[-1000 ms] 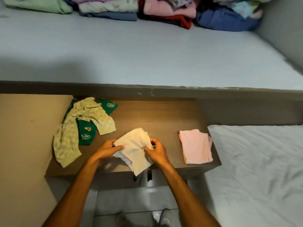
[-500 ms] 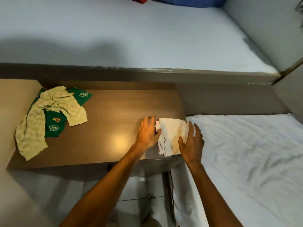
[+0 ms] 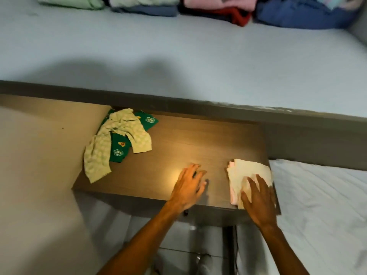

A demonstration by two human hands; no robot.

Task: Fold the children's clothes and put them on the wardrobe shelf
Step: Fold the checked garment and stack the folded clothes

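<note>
At the right end of the brown tabletop [image 3: 178, 139], I see my right hand [image 3: 258, 203] lying flat, fingers spread, pressing on the near half of the folded cream garment [image 3: 248, 171]. The garment's far half shows past my fingertips toward 12 o'clock. It sits on top of a pink folded piece [image 3: 232, 197], of which only a thin edge peeks out along the left side, at about 9 o'clock from my palm. The stack reaches the table's right edge, just beside the white bedsheet [image 3: 321, 205] at 3 o'clock.

My left hand [image 3: 188, 185] is open too, fingers splayed and empty, over bare wood just left of the stack and apart from it; I cannot tell whether it touches the surface. The cream garment lies at 3 o'clock from this hand.

Toward 10 o'clock from the left hand, well apart, a rumpled pale yellow-green garment [image 3: 123, 135] sprawls over a dark green printed one [image 3: 119, 149], both unfolded at the table's far left corner.

At 12 o'clock, beyond the table, a pale blue mattress [image 3: 178, 52] carries a row of folded clothes [image 3: 218, 6] along its far edge.
</note>
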